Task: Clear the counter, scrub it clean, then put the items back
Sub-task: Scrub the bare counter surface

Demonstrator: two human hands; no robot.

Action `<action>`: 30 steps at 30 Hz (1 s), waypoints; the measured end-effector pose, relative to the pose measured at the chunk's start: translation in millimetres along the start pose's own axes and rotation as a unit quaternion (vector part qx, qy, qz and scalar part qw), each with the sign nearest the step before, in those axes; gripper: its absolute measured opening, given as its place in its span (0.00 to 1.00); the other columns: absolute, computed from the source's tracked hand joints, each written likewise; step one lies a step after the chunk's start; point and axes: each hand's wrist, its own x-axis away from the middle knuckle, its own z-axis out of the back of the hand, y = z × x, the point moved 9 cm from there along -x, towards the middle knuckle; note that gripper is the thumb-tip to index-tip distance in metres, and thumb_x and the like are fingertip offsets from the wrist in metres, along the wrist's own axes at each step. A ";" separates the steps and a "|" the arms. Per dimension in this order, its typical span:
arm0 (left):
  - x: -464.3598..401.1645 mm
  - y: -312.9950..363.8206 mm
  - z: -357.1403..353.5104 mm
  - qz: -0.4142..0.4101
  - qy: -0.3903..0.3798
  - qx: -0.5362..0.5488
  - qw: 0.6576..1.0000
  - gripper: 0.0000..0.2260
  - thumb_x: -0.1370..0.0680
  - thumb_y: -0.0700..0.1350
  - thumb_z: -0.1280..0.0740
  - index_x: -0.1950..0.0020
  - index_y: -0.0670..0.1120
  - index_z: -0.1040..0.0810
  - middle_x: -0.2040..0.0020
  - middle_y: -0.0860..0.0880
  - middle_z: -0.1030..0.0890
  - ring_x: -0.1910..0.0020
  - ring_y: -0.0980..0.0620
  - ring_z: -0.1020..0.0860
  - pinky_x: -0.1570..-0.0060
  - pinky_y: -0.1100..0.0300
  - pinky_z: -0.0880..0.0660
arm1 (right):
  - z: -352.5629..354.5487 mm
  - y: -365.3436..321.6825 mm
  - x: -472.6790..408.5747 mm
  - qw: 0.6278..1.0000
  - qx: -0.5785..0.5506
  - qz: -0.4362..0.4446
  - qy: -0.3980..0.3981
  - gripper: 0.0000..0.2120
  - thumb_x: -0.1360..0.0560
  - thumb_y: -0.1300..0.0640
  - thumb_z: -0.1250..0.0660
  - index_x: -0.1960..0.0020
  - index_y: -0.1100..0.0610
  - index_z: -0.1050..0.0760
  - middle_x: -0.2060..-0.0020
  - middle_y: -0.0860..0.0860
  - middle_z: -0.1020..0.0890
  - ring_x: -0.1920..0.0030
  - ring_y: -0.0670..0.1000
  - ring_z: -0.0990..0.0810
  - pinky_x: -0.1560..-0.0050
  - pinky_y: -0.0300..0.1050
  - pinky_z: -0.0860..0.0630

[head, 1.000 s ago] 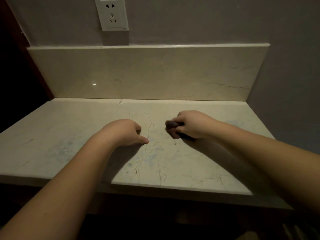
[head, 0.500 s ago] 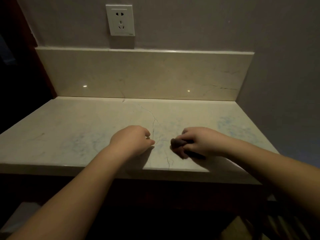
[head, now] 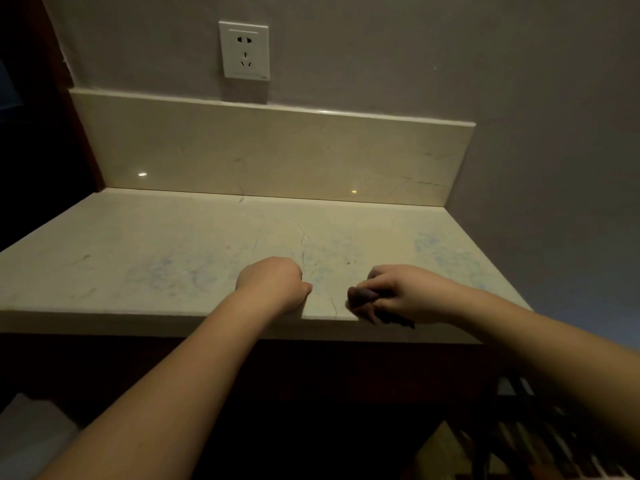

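Observation:
The pale marble counter [head: 166, 258] carries faint bluish smears and thin dark cracks. My right hand [head: 408, 294] grips a small dark scrubbing pad [head: 362, 296] and presses it on the counter at the front edge, right of centre. My left hand [head: 273, 284] rests on the counter near the front edge as a loose fist, fingers curled under, holding nothing. The two hands are a short gap apart.
A marble backsplash [head: 270, 154] runs along the back, with a white wall socket [head: 245, 50] above it. A grey wall [head: 554, 168] closes the right side. A dark slatted rack [head: 554, 441] sits low at the right, and a pale object [head: 31, 431] low at the left.
Both hands have slid toward me, from the counter's middle to its front edge, the right hand dragging the pad. The view has pulled back and tilted down.

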 end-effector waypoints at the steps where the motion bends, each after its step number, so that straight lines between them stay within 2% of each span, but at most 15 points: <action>1: 0.2 0.5 -0.3 0.002 0.002 0.001 1.000 0.15 0.20 0.57 0.41 0.50 0.49 0.20 0.54 0.50 0.22 0.54 0.48 0.23 0.54 0.55 0.24 | 2.0 -0.2 -2.6 1.000 0.001 -0.006 0.001 0.13 0.22 0.52 0.37 0.38 0.45 0.23 0.48 0.46 0.24 0.51 0.46 0.26 0.51 0.41 0.29; 4: 4.3 1.8 0.1 0.014 -0.007 0.000 1.000 0.16 0.20 0.57 0.41 0.47 0.48 0.21 0.54 0.48 0.21 0.54 0.48 0.23 0.59 0.56 0.26 | 6.9 -8.8 -28.1 0.998 -0.011 -0.038 0.039 0.13 0.22 0.52 0.38 0.39 0.47 0.22 0.48 0.48 0.24 0.49 0.50 0.25 0.48 0.45 0.29; 8: 8.2 3.2 3.0 0.015 -0.007 -0.003 1.000 0.16 0.19 0.57 0.41 0.44 0.48 0.21 0.50 0.47 0.21 0.50 0.47 0.23 0.54 0.54 0.26 | 5.1 -27.3 -48.1 0.995 -0.005 -0.052 0.085 0.12 0.23 0.52 0.37 0.41 0.48 0.21 0.49 0.50 0.23 0.49 0.53 0.24 0.49 0.47 0.28; 13: 10.2 1.4 1.3 -0.006 0.022 -0.015 1.000 0.15 0.18 0.55 0.43 0.45 0.47 0.21 0.50 0.48 0.21 0.50 0.46 0.23 0.56 0.54 0.29 | -3.1 -21.3 -3.4 0.998 -0.002 -0.027 0.059 0.12 0.22 0.52 0.37 0.41 0.46 0.21 0.48 0.48 0.24 0.51 0.49 0.25 0.52 0.42 0.29; 16: 9.9 2.6 1.6 -0.014 0.019 -0.022 0.999 0.14 0.18 0.54 0.43 0.44 0.48 0.21 0.50 0.48 0.22 0.49 0.46 0.23 0.56 0.54 0.31 | -3.1 -10.1 12.4 0.999 0.015 -0.030 0.036 0.14 0.21 0.54 0.38 0.37 0.47 0.23 0.49 0.46 0.26 0.56 0.44 0.27 0.57 0.38 0.33; 18: 9.5 2.7 1.7 -0.015 0.018 -0.017 1.000 0.15 0.18 0.54 0.43 0.44 0.48 0.21 0.50 0.48 0.23 0.50 0.46 0.24 0.55 0.54 0.31 | -1.0 -6.6 7.8 0.999 0.017 -0.035 0.030 0.13 0.21 0.53 0.38 0.38 0.47 0.23 0.49 0.46 0.26 0.58 0.44 0.27 0.59 0.36 0.32; 21: 9.8 2.6 1.4 -0.016 0.016 -0.007 1.000 0.14 0.18 0.54 0.42 0.44 0.47 0.21 0.50 0.48 0.22 0.50 0.47 0.23 0.55 0.55 0.30 | 3.0 -12.1 -12.4 0.998 0.009 -0.044 0.053 0.10 0.21 0.51 0.38 0.43 0.46 0.21 0.49 0.48 0.24 0.52 0.50 0.24 0.51 0.45 0.27; 23: 10.4 2.2 1.7 -0.016 0.015 -0.005 1.000 0.14 0.18 0.54 0.43 0.44 0.48 0.21 0.49 0.48 0.22 0.50 0.47 0.23 0.55 0.54 0.31 | 3.5 -18.3 -24.0 0.996 0.012 -0.048 0.077 0.09 0.22 0.50 0.38 0.46 0.45 0.20 0.51 0.50 0.24 0.51 0.52 0.24 0.49 0.48 0.26; 26: 10.3 0.4 1.9 -0.013 0.015 0.006 1.000 0.15 0.18 0.55 0.43 0.45 0.48 0.21 0.50 0.48 0.22 0.51 0.47 0.23 0.55 0.55 0.30 | 1.8 -23.3 -22.0 0.995 0.004 -0.037 0.090 0.10 0.22 0.51 0.39 0.46 0.45 0.20 0.51 0.50 0.24 0.52 0.51 0.24 0.51 0.47 0.27; 30: 6.0 -1.1 1.0 -0.014 0.011 0.011 1.000 0.15 0.19 0.54 0.43 0.47 0.49 0.20 0.51 0.49 0.21 0.52 0.47 0.23 0.58 0.56 0.29 | -1.9 -12.4 6.6 0.998 0.011 -0.014 0.064 0.11 0.22 0.51 0.38 0.42 0.46 0.21 0.49 0.49 0.24 0.51 0.50 0.25 0.51 0.45 0.27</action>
